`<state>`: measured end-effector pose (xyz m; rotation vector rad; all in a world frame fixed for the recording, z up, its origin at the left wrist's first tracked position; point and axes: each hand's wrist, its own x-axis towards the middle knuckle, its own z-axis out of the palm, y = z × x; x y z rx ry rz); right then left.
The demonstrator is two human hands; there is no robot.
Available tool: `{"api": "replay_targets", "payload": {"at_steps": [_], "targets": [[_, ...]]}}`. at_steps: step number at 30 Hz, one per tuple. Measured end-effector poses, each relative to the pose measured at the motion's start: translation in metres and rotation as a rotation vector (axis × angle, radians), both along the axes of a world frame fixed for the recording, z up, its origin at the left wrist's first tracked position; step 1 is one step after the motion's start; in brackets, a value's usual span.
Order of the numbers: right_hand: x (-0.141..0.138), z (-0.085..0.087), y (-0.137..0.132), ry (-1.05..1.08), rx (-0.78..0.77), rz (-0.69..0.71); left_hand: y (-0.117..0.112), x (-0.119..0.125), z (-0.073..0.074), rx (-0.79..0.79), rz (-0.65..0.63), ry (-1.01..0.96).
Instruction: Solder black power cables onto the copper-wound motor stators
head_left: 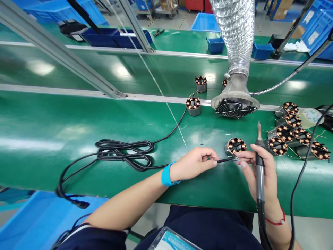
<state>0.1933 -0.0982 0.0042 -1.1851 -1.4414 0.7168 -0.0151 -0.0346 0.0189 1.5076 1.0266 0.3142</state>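
My left hand [200, 161], a blue band on its wrist, pinches a black power cable [226, 160] near its stripped end. My right hand [262, 170] holds a soldering iron [260, 175] tip up in the crook of the thumb, while its thumb and fingertips meet the thin coloured wires at the cable's end. Just behind those fingertips lies a copper-wound stator [236, 146], partly covered by them. Leftward, the cable joins a looped bundle [125, 152] on the green bench. A thin pale strand [166, 104] slants down to behind my left hand.
Several stators [284, 133] cluster at the right. Another stator [193, 106] stands at the rail with a cable at it; one more stator [201, 84] is beyond. A fume extractor hood [235, 100] hangs over the bench. The iron's cord [299, 184] curves at right. A blue bin [33, 222] sits below left.
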Motion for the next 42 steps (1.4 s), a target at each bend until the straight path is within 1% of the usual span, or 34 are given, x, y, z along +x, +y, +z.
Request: {"api": "replay_targets", "payload": {"at_steps": [3,6,8,12,14,16,19,21,27,32,34,35,38,39,40,42], "targets": [[-0.008,0.001,0.002,0.104,-0.006,0.034,0.001,0.001,0.002,-0.023,0.029,-0.031],[-0.013,0.003,0.005,0.158,0.004,0.046,0.001,0.002,0.004,-0.037,0.034,-0.057],[-0.012,0.004,0.007,0.161,0.01,0.059,0.0,0.002,0.005,-0.053,0.018,-0.073],[-0.009,0.005,0.009,0.093,0.044,0.065,-0.001,0.002,0.005,-0.093,-0.027,-0.11],[-0.008,0.005,0.009,0.084,0.031,0.056,0.0,0.001,0.002,-0.067,-0.025,-0.142],[-0.009,0.006,0.01,0.121,0.011,0.044,0.002,0.0,0.0,0.001,0.027,-0.174],[-0.012,0.004,0.013,0.209,-0.008,0.021,0.004,0.0,-0.002,0.12,0.176,-0.208],[-0.014,0.002,0.014,0.249,-0.026,0.006,0.005,0.002,-0.001,0.179,0.219,-0.229],[-0.017,-0.003,0.014,0.271,-0.051,0.013,0.002,0.014,0.0,0.303,0.104,-0.244],[-0.018,-0.001,0.015,0.259,-0.03,0.028,0.004,0.019,-0.001,0.349,-0.002,-0.237],[-0.018,0.0,0.016,0.256,-0.01,0.063,0.007,0.02,0.0,0.297,-0.042,-0.258],[-0.017,0.001,0.016,0.25,0.002,0.082,0.008,0.021,0.001,0.215,-0.064,-0.279],[-0.018,0.004,0.017,0.228,0.032,0.095,0.012,0.022,0.005,-0.168,-0.11,-0.375],[-0.018,0.005,0.018,0.219,0.038,0.082,0.013,0.022,0.008,-0.265,-0.112,-0.401],[-0.018,0.005,0.019,0.209,0.043,0.07,0.014,0.022,0.01,-0.319,-0.107,-0.417],[-0.019,0.005,0.022,0.189,0.035,0.054,0.017,0.022,0.015,-0.308,-0.067,-0.417]]}}
